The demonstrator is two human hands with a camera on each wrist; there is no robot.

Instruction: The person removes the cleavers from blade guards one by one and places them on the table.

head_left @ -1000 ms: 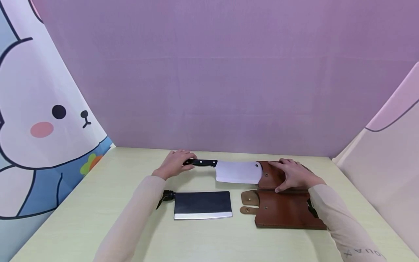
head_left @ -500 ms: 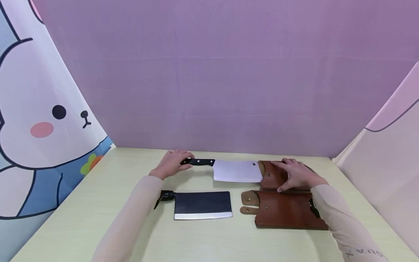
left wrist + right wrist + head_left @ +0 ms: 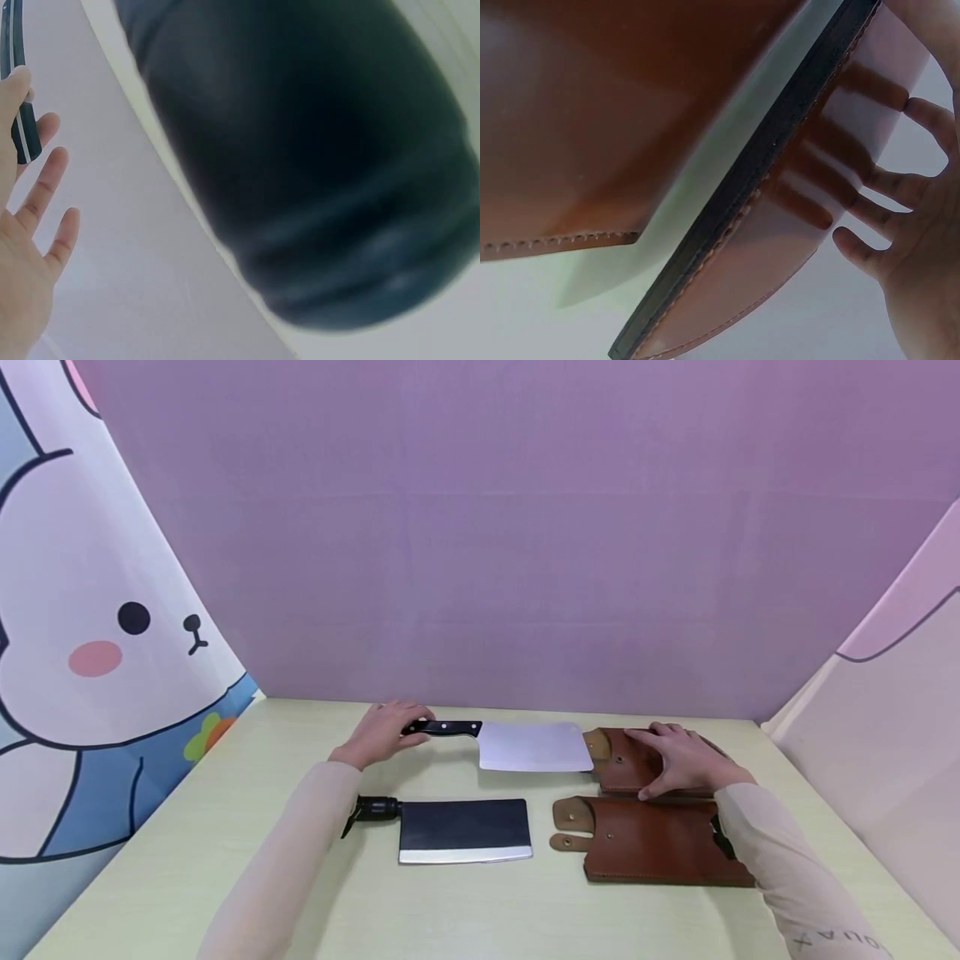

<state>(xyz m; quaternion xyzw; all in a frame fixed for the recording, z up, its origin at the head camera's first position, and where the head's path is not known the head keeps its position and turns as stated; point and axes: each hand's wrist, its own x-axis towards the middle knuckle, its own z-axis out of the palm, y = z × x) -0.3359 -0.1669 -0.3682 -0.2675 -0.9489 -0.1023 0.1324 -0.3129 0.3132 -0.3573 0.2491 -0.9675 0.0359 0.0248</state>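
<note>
In the head view my left hand (image 3: 382, 732) pinches the black riveted handle (image 3: 446, 727) of a cleaver with a bright blade (image 3: 534, 747). The blade lies outside a brown leather sheath (image 3: 626, 764), its end beside the tan flap at the mouth. My right hand (image 3: 682, 758) spans that sheath, thumb at the near edge and fingers at the far edge. The right wrist view shows the fingertips touching the glossy leather (image 3: 780, 247). Left wrist view: the thumb and a finger hold the handle (image 3: 24, 124); the other fingers are loosely extended.
A second cleaver (image 3: 465, 828), dark-bladed with a black handle (image 3: 377, 808), lies nearer on the pale table (image 3: 450, 910). A larger brown sheath (image 3: 660, 843) with tan straps lies right of it, under the right forearm. A purple cloth wall (image 3: 510, 568) stands behind.
My left hand has moved left with the cleaver, drawing its blade out of the far sheath. That sheath and my right hand have shifted slightly right.
</note>
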